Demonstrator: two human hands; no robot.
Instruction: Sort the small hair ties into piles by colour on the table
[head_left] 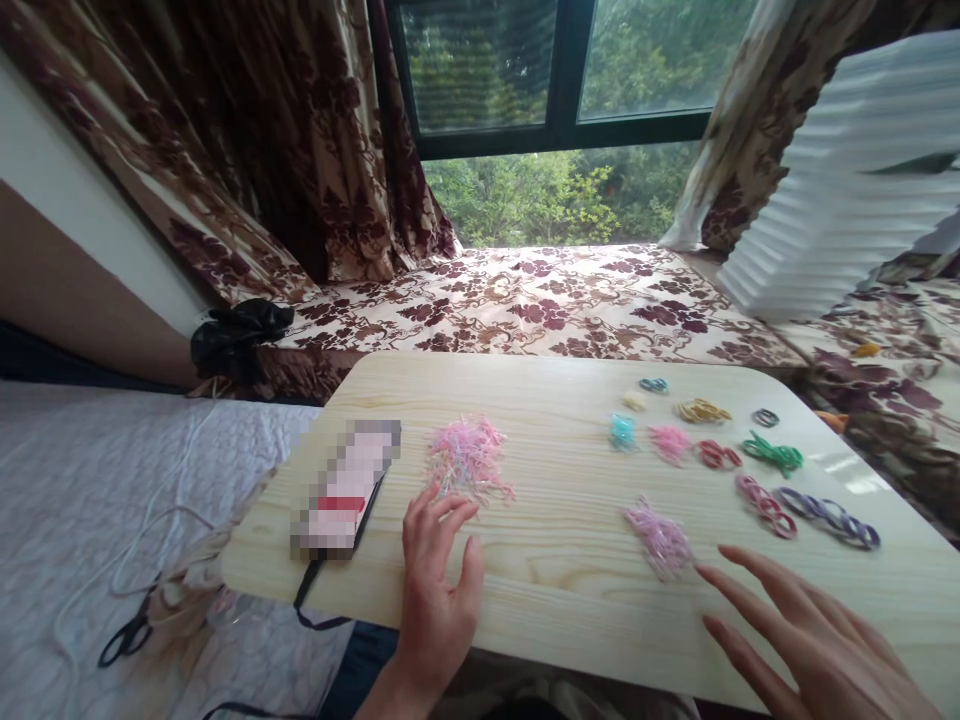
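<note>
My left hand (441, 565) is over the wooden-topped table, fingers bent and apart, holding nothing I can see. Its fingertips reach the near edge of a loose pile of thin pink and pale multicoloured strands (466, 455), possibly small elastic bands; whether they touch is unclear. My right hand (799, 630) is open at the table's right front, fingers spread. Just left of its fingertips sits a smaller heap of lilac strands (660, 537). Beyond lie a pink heap (670, 443), a teal heap (622, 431), and green hair ties (774, 453).
Along the right of the table (555, 610) lie purple bands (829, 517), dark pink bands (766, 506), red bands (718, 454) and tan bands (703, 410). A blurred-out flat object (349, 485) with a black strap lies left. A flower-patterned window seat (525, 300) borders the far edge.
</note>
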